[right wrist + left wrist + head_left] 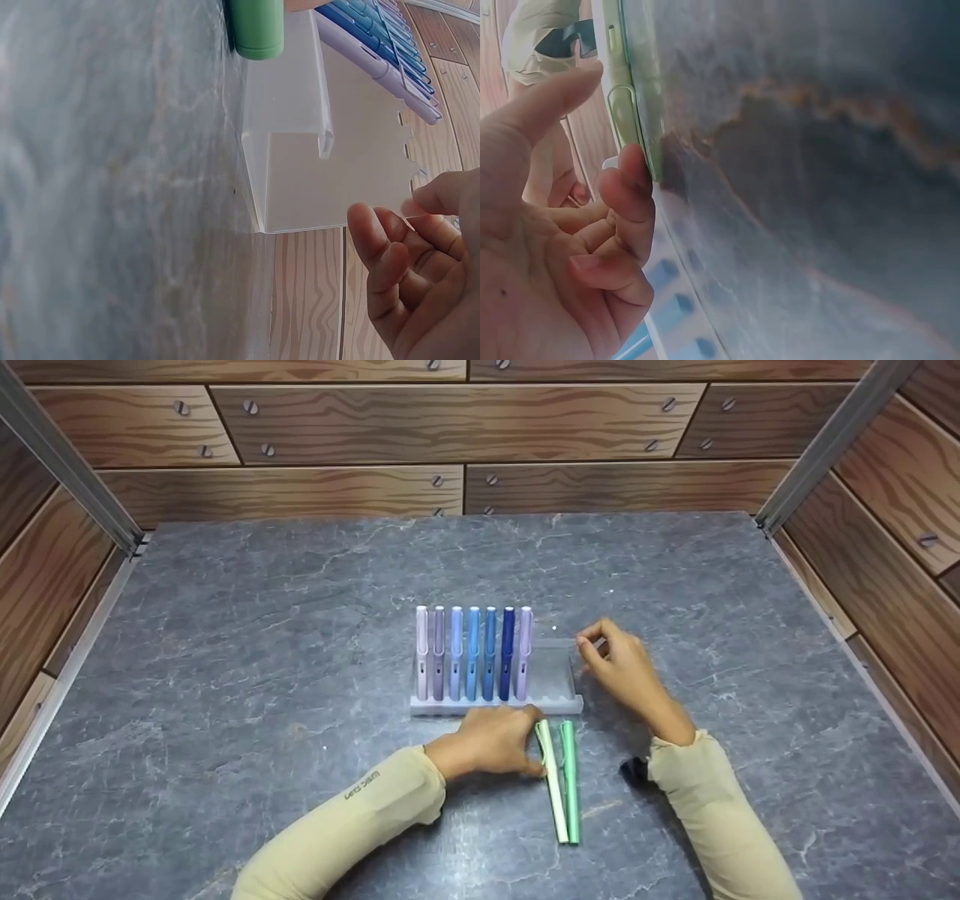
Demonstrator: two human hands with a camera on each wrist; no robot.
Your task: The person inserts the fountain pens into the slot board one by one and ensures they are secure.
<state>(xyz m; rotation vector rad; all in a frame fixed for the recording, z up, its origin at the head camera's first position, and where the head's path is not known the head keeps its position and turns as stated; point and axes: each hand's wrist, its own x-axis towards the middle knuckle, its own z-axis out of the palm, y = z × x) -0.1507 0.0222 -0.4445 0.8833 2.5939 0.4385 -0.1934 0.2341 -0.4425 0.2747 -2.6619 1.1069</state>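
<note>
A clear acrylic pen stand [551, 679] holds several capped pens side by side, from pale lilac through blues to a light purple pen [523, 652] at the row's right end. In front of it lie a pale green pen [553, 784] and a green pen [571, 784], clips toward the stand. My left hand [491, 741] is at the pale green pen's cap, thumb and index finger spread apart along its side. My right hand [619, 664] pinches the stand's back right corner between thumb and fingers, as the right wrist view [427, 277] shows.
The grey marbled tabletop [262, 660] lies beneath everything. Wood-patterned walls [450, 424] rise at the back and sides, with metal posts [817, 442] at the corners. A black strap piece [634, 771] shows by the right sleeve.
</note>
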